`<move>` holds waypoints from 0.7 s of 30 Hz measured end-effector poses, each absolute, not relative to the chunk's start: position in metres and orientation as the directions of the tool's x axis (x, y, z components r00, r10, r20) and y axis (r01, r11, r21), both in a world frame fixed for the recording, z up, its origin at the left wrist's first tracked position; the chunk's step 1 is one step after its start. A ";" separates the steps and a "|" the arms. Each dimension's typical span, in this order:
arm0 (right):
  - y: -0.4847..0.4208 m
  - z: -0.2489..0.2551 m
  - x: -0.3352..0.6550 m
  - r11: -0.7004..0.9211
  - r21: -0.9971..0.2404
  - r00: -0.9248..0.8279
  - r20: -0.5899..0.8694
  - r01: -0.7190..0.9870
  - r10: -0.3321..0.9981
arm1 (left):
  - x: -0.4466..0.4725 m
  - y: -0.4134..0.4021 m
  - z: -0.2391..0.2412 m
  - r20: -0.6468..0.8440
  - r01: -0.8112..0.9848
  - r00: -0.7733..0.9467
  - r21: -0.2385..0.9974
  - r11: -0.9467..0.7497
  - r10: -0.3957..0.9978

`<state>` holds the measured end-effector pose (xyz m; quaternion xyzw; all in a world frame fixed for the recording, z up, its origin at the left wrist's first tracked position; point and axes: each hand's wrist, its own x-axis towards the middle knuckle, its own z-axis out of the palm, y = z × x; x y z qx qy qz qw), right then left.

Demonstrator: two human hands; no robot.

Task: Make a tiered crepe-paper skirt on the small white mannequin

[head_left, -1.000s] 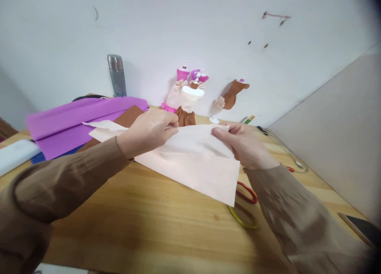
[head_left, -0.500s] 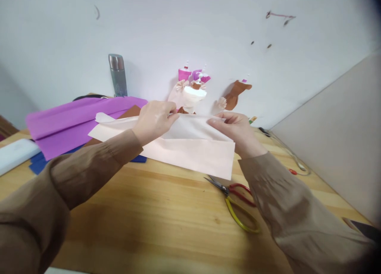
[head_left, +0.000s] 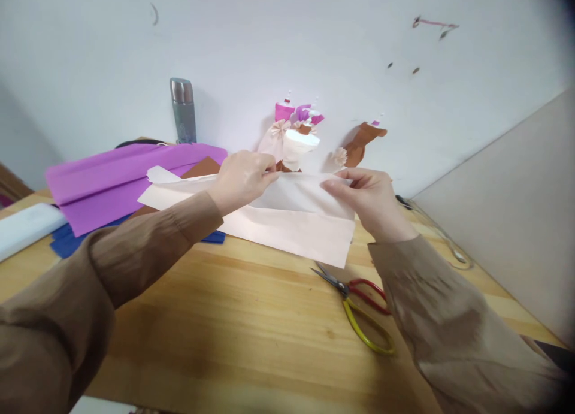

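Note:
A long sheet of pale pink paper, folded over lengthwise, is held up above the wooden table. My left hand pinches its upper folded edge near the middle. Close to the sheet's right end, my right hand grips the same edge between thumb and fingers. The left end of the paper droops over brown and purple sheets. Below the sheet's right corner lies a pair of scissors with one red and one yellow handle, blades slightly apart.
Purple paper, a brown sheet and blue paper overlap at the left, beside a white object. A grey flask stands near the wall. Paper figures and a brown one are behind my hands. A cable runs at right.
The whole view has shifted slightly, so things appear a little further right. Both hands keep their hold on the pink paper, whose right lower corner has swung slightly inward.

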<state>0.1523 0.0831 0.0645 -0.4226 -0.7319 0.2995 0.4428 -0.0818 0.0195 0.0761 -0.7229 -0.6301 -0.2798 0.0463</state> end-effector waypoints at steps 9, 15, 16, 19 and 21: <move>0.083 0.064 0.157 0.557 -0.676 -0.254 0.500 0.484 0.828 | -0.085 0.018 0.079 0.382 0.920 0.075 0.329 -0.212 0.921; 0.073 0.067 0.169 0.594 -0.625 -0.300 0.518 0.507 0.801 | -0.102 0.006 0.068 0.268 0.964 0.141 0.183 -0.195 0.953; 0.070 0.067 0.174 0.618 -0.598 -0.340 0.520 0.510 0.784 | -0.106 0.002 0.065 0.252 0.963 0.160 0.173 -0.207 0.954; 0.062 0.064 0.187 0.688 -0.544 -0.496 0.478 0.481 0.725 | -0.114 -0.011 0.061 0.200 0.933 0.228 0.234 -0.273 0.953; 0.061 0.059 0.191 0.678 -0.566 -0.533 0.431 0.468 0.728 | -0.117 -0.019 0.064 0.174 0.910 0.239 0.302 -0.283 0.955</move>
